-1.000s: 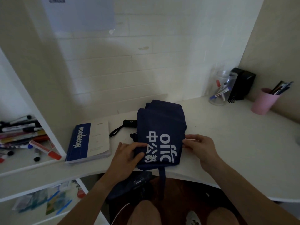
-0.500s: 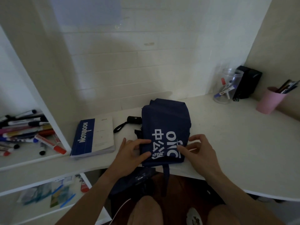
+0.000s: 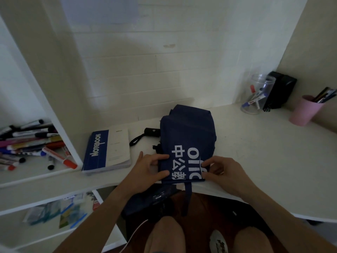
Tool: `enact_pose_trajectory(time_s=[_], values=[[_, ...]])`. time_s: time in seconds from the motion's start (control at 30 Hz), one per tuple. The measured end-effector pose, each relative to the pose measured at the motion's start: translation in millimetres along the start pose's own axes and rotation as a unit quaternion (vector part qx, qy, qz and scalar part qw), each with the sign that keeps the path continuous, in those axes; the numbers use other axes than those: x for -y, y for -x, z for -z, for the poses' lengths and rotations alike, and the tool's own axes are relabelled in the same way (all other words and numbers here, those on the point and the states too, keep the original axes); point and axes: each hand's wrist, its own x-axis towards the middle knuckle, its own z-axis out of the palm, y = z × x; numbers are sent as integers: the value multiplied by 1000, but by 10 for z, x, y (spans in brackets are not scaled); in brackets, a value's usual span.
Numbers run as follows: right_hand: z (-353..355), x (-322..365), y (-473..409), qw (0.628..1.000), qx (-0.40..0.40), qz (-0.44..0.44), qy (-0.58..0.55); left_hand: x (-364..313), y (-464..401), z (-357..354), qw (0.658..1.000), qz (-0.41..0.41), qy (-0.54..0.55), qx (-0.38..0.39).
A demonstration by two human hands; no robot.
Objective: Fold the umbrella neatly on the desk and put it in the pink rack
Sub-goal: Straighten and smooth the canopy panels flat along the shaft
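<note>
Now the umbrella (image 3: 187,143), at frame centre on the desk (image 3: 264,152), is being pinched at its near edge by the left hand (image 3: 145,170) and right hand (image 3: 224,172); folding is being finished, racking is being awaited.

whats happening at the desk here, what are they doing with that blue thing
A person is folding a navy umbrella flat on the white desk. The left hand pinches the canopy's near-left edge and the right hand pinches its near-right edge, beside the white lettering. The umbrella's black handle pokes out to the left, close to a notebook. A pink cup holding pens stands at the far right; the umbrella has not gone into anything yet.
</note>
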Motion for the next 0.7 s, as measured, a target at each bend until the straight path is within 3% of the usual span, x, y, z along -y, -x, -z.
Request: enact_pose_trajectory(time_s=[0.1,0.13,0.2,0.33,0.5,0.7], values=[[-55,190,-59,970,-164,135,115,-9,4,-3,1000,-3,16,0],[-102,218,-91,957,-172,182,145,-21,8,0,1000,-3,15,0],[-226,165,-147,941,-112,224,226,-36,18,9,1000,-1,8,5],[-391,-71,-123,935,17,198,294,-28,-32,29,999,-1,35,22],[-388,-147,-103,929,67,190,312,-121,-234,-20,992,36,100,-63],[-355,-150,-132,931,100,171,306,-44,-295,13,1000,25,3,-14]])
